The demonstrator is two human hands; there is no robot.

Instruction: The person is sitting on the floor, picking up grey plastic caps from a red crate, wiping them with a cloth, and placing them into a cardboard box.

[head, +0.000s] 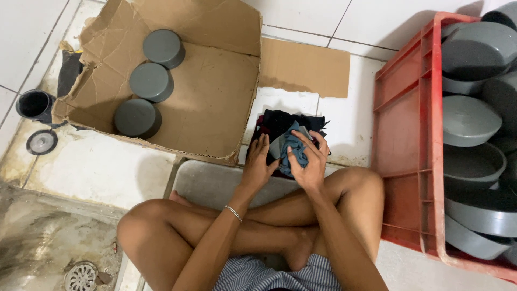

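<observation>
— What are the hands doing?

— Both are on a small heap of dark and blue-grey cloth rags (288, 132) lying on the white tiled floor (97, 167), just past the person's crossed legs. The right hand (311, 161) has its fingers curled around a blue-grey piece, pinching it between thumb and fingers. The left hand (257, 164) rests on the near left side of the heap, fingers spread and laid flat on the dark cloth; it wears a thin silver bracelet (233, 213) at the wrist.

— And around the heap?

— To its left lies a torn brown cardboard box (215, 91), opened out flat, with three round grey plastic caps (151, 82) standing in a row along its left side. Touching the heap's far side is a loose flat piece of brown cardboard (304, 67). To the right stands a red plastic crate (409, 134) stacked with more grey plastic fittings (471, 121).

— Anything else on the floor?

— A black cup-shaped piece (33, 103) sits by the box's left edge, with a small round disc (41, 142) just below it. A metal floor drain (81, 276) shows at the near left corner, where the floor looks wet and stained.
</observation>
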